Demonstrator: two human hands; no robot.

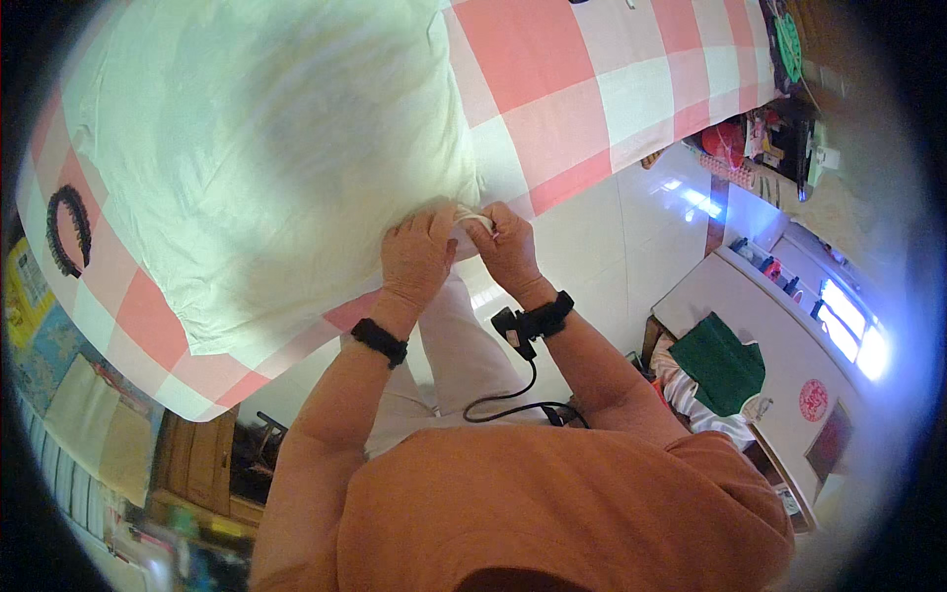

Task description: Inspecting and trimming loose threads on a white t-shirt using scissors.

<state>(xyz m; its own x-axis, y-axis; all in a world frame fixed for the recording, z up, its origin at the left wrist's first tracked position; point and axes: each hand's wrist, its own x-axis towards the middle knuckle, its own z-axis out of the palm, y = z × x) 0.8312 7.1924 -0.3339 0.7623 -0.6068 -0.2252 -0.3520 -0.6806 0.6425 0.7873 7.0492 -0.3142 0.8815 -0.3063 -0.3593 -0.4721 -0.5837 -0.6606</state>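
Observation:
A large pale pillow or cushion in a whitish cover (pixel 281 163) lies on a surface spread with a red-and-white checked cloth (pixel 547 96). At the cover's near right corner, my left hand (pixel 419 248) has its fingers closed on the edge of the fabric. Close beside it, my right hand (pixel 509 240) pinches the same corner between thumb and fingers, with a small pinkish bit showing there. Both wrists wear black straps; a small dark device (pixel 514 333) with a black cable hangs by the right one.
A black headband-like loop (pixel 68 229) rests on the checked cloth at the left. A wooden cabinet (pixel 194 455) stands at the lower left. To the right are a green cloth (pixel 721 364) on a chair, a white wall and a shelf with small items.

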